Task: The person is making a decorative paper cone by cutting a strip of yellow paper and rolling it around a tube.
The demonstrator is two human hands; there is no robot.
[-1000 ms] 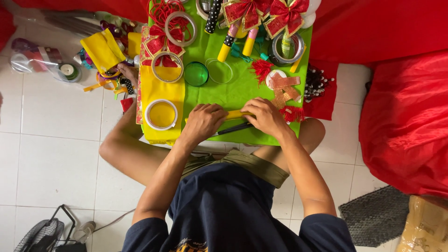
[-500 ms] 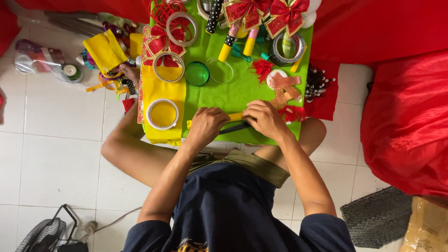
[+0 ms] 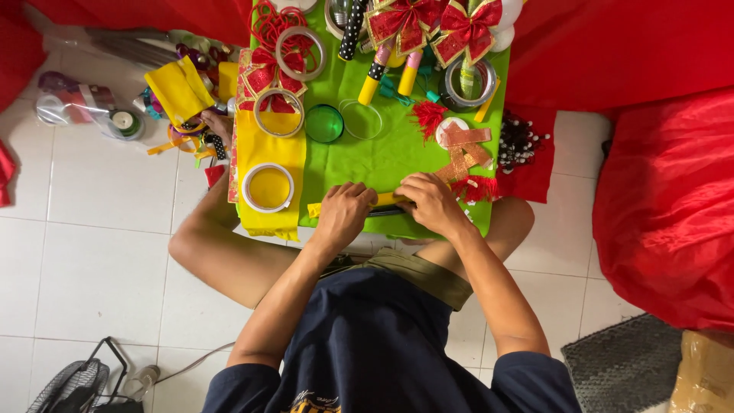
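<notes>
Both hands work at the near edge of the green-covered bench (image 3: 382, 164): the left hand (image 3: 344, 213) is curled down onto a yellow strip (image 3: 315, 209), while the right hand (image 3: 430, 203) grips the strip's other end over a dark tool I cannot identify. A tape ring (image 3: 267, 187) lies on yellow cloth (image 3: 269, 149) just left of the left hand, and red bows (image 3: 432, 21) sit at the far edge.

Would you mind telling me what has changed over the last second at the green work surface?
Very little. The left hand and right hand stay pressed on the yellow strip at the near edge of the green cloth. The tape rolls and the red bows lie as before.
</notes>
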